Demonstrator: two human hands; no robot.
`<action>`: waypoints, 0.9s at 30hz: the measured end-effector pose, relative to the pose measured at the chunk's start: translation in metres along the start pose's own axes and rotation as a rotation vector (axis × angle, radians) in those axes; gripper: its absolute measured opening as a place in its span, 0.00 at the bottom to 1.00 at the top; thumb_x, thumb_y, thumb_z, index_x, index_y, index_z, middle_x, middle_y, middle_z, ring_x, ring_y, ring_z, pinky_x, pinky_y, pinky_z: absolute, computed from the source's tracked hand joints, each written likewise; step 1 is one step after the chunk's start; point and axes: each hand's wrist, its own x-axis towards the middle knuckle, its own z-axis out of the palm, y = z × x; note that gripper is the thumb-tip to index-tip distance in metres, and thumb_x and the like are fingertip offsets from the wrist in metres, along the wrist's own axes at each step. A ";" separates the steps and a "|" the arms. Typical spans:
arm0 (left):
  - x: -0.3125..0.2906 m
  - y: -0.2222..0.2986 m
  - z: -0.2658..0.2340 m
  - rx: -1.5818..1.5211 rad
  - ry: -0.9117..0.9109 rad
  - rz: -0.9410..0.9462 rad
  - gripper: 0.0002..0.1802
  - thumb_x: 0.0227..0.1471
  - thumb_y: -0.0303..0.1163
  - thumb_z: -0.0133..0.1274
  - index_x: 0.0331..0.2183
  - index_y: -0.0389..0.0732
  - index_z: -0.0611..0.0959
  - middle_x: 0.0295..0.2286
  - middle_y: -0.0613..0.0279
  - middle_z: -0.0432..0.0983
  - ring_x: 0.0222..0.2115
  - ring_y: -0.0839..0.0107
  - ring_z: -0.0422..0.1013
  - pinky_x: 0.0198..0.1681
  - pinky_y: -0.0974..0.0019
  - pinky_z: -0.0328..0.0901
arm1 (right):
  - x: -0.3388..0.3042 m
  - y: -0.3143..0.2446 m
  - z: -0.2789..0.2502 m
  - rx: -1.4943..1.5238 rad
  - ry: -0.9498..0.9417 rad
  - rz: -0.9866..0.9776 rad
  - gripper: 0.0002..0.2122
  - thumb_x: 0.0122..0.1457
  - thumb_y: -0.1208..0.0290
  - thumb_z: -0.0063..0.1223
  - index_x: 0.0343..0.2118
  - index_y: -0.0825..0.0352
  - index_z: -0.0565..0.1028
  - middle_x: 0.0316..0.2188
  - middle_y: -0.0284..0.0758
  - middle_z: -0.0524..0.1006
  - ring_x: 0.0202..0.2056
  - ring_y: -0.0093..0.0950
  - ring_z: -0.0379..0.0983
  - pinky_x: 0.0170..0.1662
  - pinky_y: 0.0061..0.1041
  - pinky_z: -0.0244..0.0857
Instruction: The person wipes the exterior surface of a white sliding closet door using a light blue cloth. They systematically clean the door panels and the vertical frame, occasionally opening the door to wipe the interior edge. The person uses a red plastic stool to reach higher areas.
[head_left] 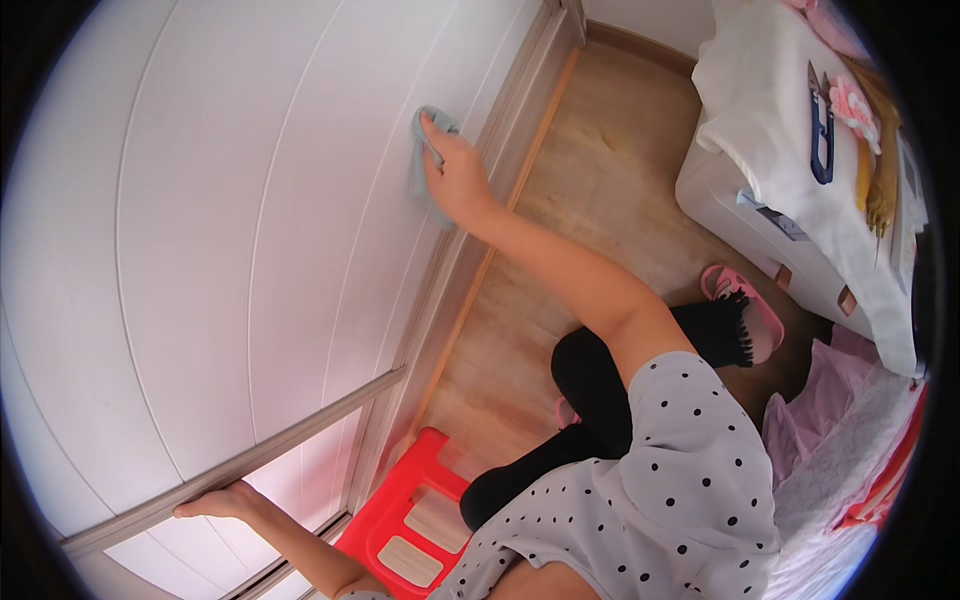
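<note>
My right hand (461, 180) presses a pale green cloth (418, 178) flat against a white sliding door (290, 230) with thin vertical grooves. The cloth is bunched under my fingers, close to the door's bottom rail. At the lower left, my left hand (222, 502) grips the grey-beige edge frame (310, 428) of the same door. Its thumb lies along the frame, while most of its fingers are hidden.
A red plastic stool (432, 450) stands by my bent legs, near the floor track. On the right, a white box (720, 195) carries a white cloth (760, 90), blue-handled thread snips (822, 140) and a pink flower-like piece (853, 108). Wooden flooring (570, 200) lies between.
</note>
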 end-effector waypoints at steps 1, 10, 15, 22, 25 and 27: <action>-0.001 0.001 -0.001 -0.009 -0.009 -0.007 0.40 0.52 0.59 0.21 0.55 0.37 0.53 0.55 0.48 0.47 0.55 0.54 0.48 0.58 0.56 0.49 | 0.002 -0.004 -0.006 0.027 -0.032 0.048 0.21 0.51 0.79 0.45 0.51 0.64 0.65 0.25 0.48 0.70 0.26 0.40 0.68 0.33 0.33 0.64; 0.009 -0.007 -0.008 0.024 -0.028 0.061 0.41 0.52 0.60 0.22 0.55 0.36 0.51 0.55 0.47 0.44 0.56 0.53 0.47 0.57 0.54 0.51 | 0.023 0.009 -0.016 0.019 -0.018 -0.033 0.20 0.51 0.78 0.45 0.49 0.65 0.67 0.22 0.48 0.71 0.23 0.40 0.68 0.29 0.35 0.63; 0.014 -0.010 -0.013 0.019 -0.029 0.053 0.40 0.53 0.58 0.22 0.56 0.36 0.51 0.55 0.47 0.44 0.56 0.53 0.46 0.58 0.53 0.50 | 0.080 -0.004 -0.035 0.105 0.033 0.240 0.20 0.51 0.77 0.45 0.50 0.66 0.66 0.21 0.49 0.70 0.24 0.42 0.67 0.30 0.36 0.62; 0.012 -0.010 -0.010 0.015 -0.041 0.048 0.41 0.52 0.59 0.21 0.55 0.36 0.51 0.55 0.47 0.44 0.56 0.53 0.46 0.58 0.53 0.49 | -0.092 -0.021 0.018 0.091 -0.238 0.086 0.27 0.52 0.78 0.44 0.56 0.66 0.54 0.27 0.50 0.69 0.25 0.43 0.66 0.30 0.36 0.63; 0.008 -0.008 -0.010 0.033 -0.044 0.057 0.41 0.52 0.60 0.20 0.56 0.36 0.50 0.55 0.47 0.44 0.56 0.52 0.46 0.59 0.53 0.49 | -0.096 -0.023 0.021 0.092 -0.117 -0.007 0.28 0.51 0.79 0.45 0.57 0.65 0.54 0.26 0.50 0.69 0.25 0.42 0.67 0.30 0.35 0.63; 0.009 -0.008 -0.010 0.042 -0.040 0.069 0.41 0.53 0.60 0.20 0.56 0.36 0.50 0.55 0.46 0.44 0.56 0.52 0.46 0.59 0.54 0.49 | -0.063 -0.011 0.013 0.091 -0.161 0.303 0.28 0.50 0.80 0.45 0.56 0.65 0.55 0.25 0.50 0.69 0.26 0.42 0.68 0.30 0.34 0.63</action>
